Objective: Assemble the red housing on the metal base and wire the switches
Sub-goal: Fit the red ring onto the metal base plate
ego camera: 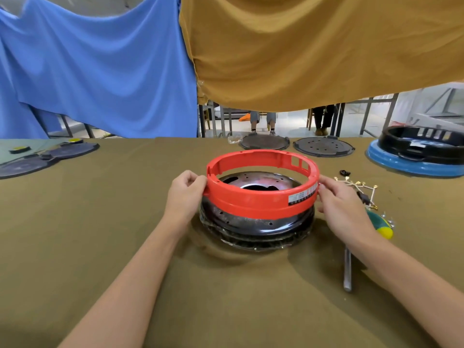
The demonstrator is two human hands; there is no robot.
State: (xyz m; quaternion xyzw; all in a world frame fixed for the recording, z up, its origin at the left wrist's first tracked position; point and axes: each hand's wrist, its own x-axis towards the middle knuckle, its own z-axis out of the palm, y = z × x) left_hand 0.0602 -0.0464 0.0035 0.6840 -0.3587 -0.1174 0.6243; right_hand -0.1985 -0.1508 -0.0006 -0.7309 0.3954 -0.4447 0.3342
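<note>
Left hand and right hand are pinching opposite sides of the red plastic ring housing, fingers curled on its rim, holding it tilted directly above the black metal base.

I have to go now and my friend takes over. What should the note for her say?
Left hand and right hand each grip a side of the red housing.
The housing sits over the metal base, tilted, apparently not fully seated.
Wires and screwdriver lie on the cloth to the right.
Done: housing brought onto base.
Left: seat it, then wire the switches.
</note>
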